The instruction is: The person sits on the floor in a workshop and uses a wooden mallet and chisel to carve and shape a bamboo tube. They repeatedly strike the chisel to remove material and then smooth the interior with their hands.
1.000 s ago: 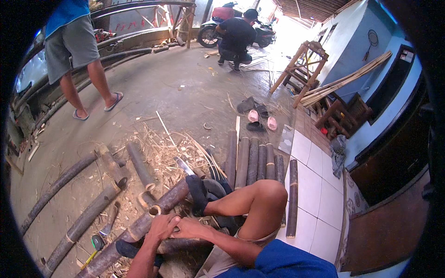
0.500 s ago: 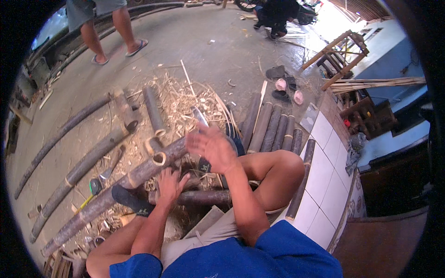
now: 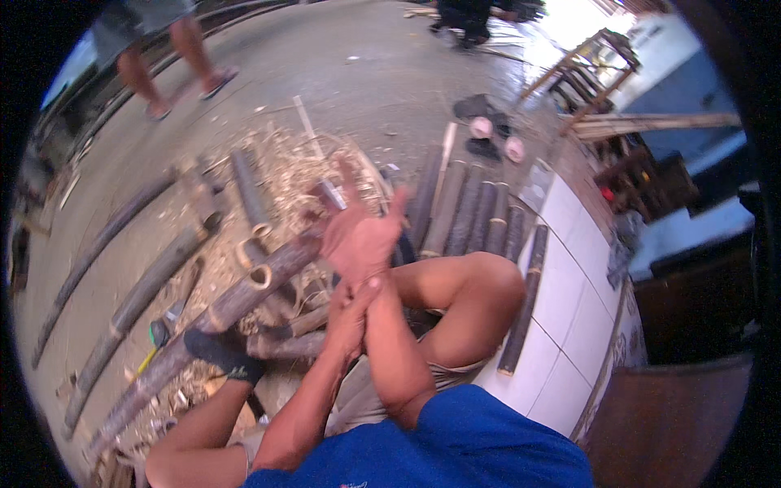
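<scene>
My right hand is raised with its fingers spread, slightly smeared by motion, and holds nothing. My left hand is wrapped round my right wrist, its thumb lying across the top. Beneath and beside them a long dark bamboo pole runs diagonally from the lower left, with a pale-rimmed cut opening in its upper side. The right hand partly covers the pole's far end. A shorter bamboo piece lies crosswise by my sock-covered foot.
Several cut bamboo lengths lie side by side at the right, near white tiles. More poles lie left, beside a green tape measure and a bladed tool. Shavings cover the floor ahead. A person's legs stand far left.
My left hand has left the spot beside the pole and closed round my right wrist. My right hand has turned and its fingers have spread. The whole view has shifted slightly.
</scene>
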Action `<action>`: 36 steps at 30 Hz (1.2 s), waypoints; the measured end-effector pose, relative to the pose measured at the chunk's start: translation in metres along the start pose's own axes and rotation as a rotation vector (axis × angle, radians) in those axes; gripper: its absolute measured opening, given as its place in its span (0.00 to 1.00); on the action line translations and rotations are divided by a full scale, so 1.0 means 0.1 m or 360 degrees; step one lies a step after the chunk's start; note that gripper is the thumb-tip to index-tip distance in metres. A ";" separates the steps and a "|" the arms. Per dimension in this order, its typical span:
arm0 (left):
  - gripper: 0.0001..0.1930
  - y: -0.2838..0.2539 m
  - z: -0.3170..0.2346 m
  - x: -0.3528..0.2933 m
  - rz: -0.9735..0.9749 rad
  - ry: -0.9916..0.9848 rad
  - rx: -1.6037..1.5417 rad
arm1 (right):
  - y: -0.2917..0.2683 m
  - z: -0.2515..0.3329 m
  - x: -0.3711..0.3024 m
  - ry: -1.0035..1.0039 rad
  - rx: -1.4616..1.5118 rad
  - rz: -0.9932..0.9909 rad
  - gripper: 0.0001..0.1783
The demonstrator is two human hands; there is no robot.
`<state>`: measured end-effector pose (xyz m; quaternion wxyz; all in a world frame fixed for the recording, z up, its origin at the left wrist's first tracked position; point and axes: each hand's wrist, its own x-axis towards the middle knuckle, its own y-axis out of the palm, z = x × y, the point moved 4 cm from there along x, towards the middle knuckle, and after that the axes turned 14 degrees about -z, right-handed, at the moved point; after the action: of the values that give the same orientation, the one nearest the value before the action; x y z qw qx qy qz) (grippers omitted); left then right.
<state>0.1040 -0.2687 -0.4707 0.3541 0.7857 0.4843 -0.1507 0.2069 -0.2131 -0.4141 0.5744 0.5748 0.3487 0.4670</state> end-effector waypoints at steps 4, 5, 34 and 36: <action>0.26 0.03 0.02 0.01 0.0186 0.0037 -0.0140 | -0.37 -0.03 0.07 -0.0023 -0.0577 -0.0478 0.35; 0.28 0.07 0.10 0.00 0.0192 -0.0171 -0.0153 | -0.52 0.01 0.09 -0.0162 -0.0611 -0.0795 0.34; 0.27 -0.08 0.18 -0.16 0.0183 0.0120 -0.0024 | -0.30 -0.21 -0.20 -0.0015 -0.0271 -0.0498 0.41; 0.26 -0.12 0.17 -0.16 -0.0074 0.0194 -0.0070 | -0.11 -0.24 -0.22 0.0156 -0.0373 -0.0173 0.42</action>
<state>0.0877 -0.2879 -0.4784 0.3376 0.7739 0.5264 -0.1001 0.1784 -0.2248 -0.4302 0.6443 0.4604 0.3502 0.5003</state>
